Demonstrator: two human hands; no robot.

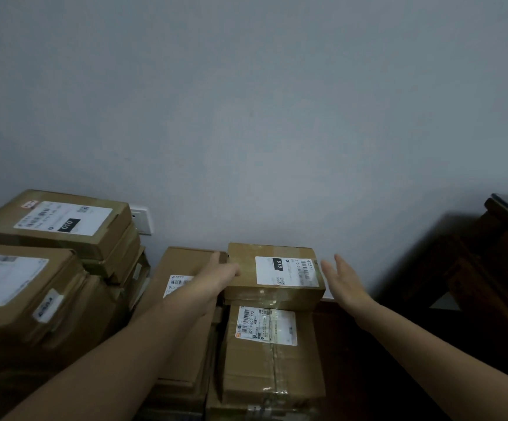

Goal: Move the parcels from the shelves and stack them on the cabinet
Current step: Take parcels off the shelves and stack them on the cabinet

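Note:
A small brown parcel (274, 273) with a white label lies on top of a longer taped parcel (269, 354) against the wall. My left hand (221, 276) touches the small parcel's left side with straight fingers. My right hand (345, 282) is open just right of the parcel, a small gap away from it. Beside them on the left lies a flat brown parcel (183, 302), partly hidden under my left forearm. Two taller stacks of parcels (55, 226) fill the left side. All rest on a dark wooden cabinet top (353, 344).
A grey wall rises behind the stacks, with a white socket plate (142, 221) behind the far left stack. A dark wooden piece of furniture (501, 253) stands at the right, with a gap between it and the cabinet.

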